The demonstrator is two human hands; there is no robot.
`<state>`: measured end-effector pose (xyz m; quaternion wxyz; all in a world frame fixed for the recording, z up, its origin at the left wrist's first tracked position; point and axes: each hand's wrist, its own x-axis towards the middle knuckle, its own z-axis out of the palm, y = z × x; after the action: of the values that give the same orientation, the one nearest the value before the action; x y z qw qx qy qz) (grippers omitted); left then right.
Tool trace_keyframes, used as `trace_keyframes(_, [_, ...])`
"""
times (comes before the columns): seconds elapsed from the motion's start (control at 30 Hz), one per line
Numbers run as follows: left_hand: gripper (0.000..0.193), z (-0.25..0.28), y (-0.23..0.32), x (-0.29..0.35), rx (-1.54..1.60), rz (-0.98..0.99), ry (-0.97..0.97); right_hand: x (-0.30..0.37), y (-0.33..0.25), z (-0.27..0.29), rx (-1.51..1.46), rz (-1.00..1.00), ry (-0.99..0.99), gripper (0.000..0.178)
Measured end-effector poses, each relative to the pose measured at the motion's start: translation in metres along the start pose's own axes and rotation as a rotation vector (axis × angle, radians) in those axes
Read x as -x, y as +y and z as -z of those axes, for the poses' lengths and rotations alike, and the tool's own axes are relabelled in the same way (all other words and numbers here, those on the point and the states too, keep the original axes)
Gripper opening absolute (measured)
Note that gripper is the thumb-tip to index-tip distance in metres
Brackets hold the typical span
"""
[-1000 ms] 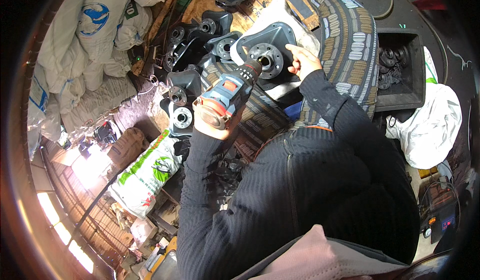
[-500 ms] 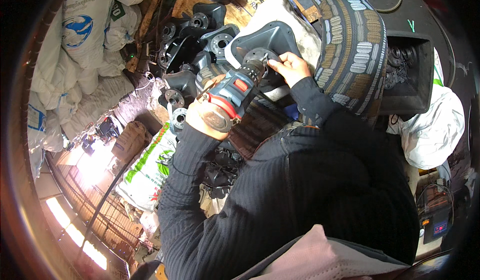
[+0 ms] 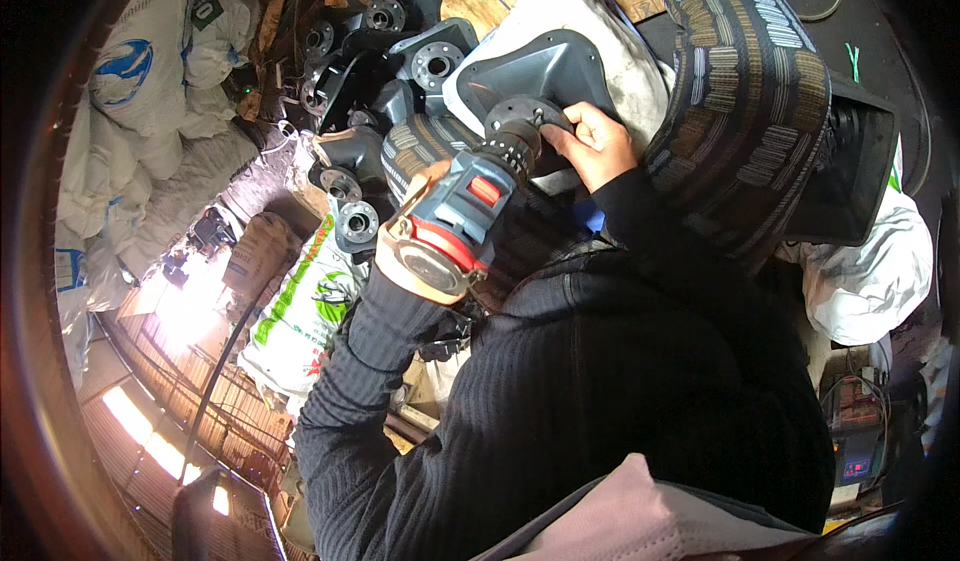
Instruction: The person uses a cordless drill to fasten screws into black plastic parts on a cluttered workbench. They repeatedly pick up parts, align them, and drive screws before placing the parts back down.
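My left hand (image 3: pixel 397 259) is wrapped around a grey and red cordless drill (image 3: pixel 470 199). The drill's chuck points up at the round flange (image 3: pixel 513 114) of a black flared part (image 3: pixel 548 69). My right hand (image 3: pixel 600 151) is closed in a pinch at the flange's right side, beside the chuck's tip; whatever the fingertips hold is too small to make out. The part leans on a white sack-like cushion (image 3: pixel 625 79), between folds of patterned cloth (image 3: pixel 745 101). How the drill's tip meets the flange is hidden.
Several similar black parts with round flanges (image 3: pixel 437 64) lie beyond and left of my hands. A black bin (image 3: pixel 865 176) and a white bag (image 3: pixel 868 266) stand at the right. White sacks (image 3: pixel 130 161) are stacked at the left; a printed sack (image 3: pixel 300 316) lies nearer.
The chuck now sits closer against the flange, and my right fingers remain beside it. The view has shifted slightly, so the bin sits partly behind the patterned cloth.
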<state>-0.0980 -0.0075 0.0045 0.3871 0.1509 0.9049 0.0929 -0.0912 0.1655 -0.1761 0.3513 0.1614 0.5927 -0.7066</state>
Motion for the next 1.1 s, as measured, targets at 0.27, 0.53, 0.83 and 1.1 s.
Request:
trace_keyframes(0.27, [0.035, -0.001, 0.012, 0.009, 0.115, 0.194, 0.090, -0.007, 0.012, 0.001, 0.080, 0.060, 0.011, 0.014])
trace_keyframes(0.53, [0.078, -0.089, 0.043, 0.091, 0.678, 0.095, 0.292, -0.025, 0.014, 0.014, -0.107, -0.057, -0.030, 0.029])
trace_keyframes(0.83, [0.081, -0.168, 0.036, 0.160, 1.091, 0.230, 0.983, 0.044, -0.081, -0.014, -0.512, -0.027, -0.623, 0.030])
trace_keyframes(1.1, [0.045, -0.191, 0.024, 0.254, 1.498, 0.750, 1.620, 0.113, -0.078, -0.132, 0.079, -0.036, -0.665, 0.040])
